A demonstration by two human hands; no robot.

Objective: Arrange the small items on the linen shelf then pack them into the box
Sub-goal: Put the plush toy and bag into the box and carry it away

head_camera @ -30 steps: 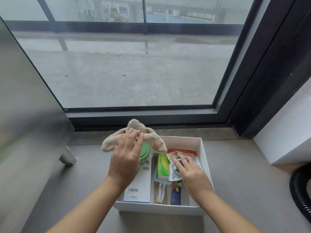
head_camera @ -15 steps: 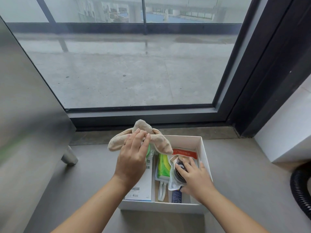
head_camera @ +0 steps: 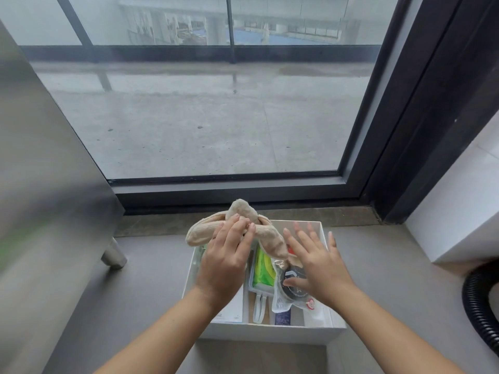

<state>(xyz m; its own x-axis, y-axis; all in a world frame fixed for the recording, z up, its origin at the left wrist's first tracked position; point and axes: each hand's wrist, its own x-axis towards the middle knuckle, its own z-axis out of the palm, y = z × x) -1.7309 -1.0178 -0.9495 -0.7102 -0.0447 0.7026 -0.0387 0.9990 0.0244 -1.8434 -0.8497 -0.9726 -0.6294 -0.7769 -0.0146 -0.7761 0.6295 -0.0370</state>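
Note:
A white open box [head_camera: 272, 332] stands on the grey floor below the window. A beige plush toy [head_camera: 270, 238] lies across its far left corner. My left hand [head_camera: 226, 260] rests on the toy with straight fingers. My right hand [head_camera: 316, 263] is spread flat over the right half of the box, its thumb against a clear plastic bag [head_camera: 283, 300] with a round black item inside. A green packet [head_camera: 263, 268], a white card box [head_camera: 232, 309] and a dark blue item [head_camera: 283, 318] lie in the box.
A grey metal cabinet [head_camera: 46, 211] with a round leg [head_camera: 113, 255] stands at the left. A dark window frame [head_camera: 237, 195] runs behind the box. At the right are a white block [head_camera: 459, 211] and a black ribbed hose [head_camera: 478, 311].
My right hand has let go of the plastic bag and spread flat above the box. My left hand has slid further up onto the plush toy.

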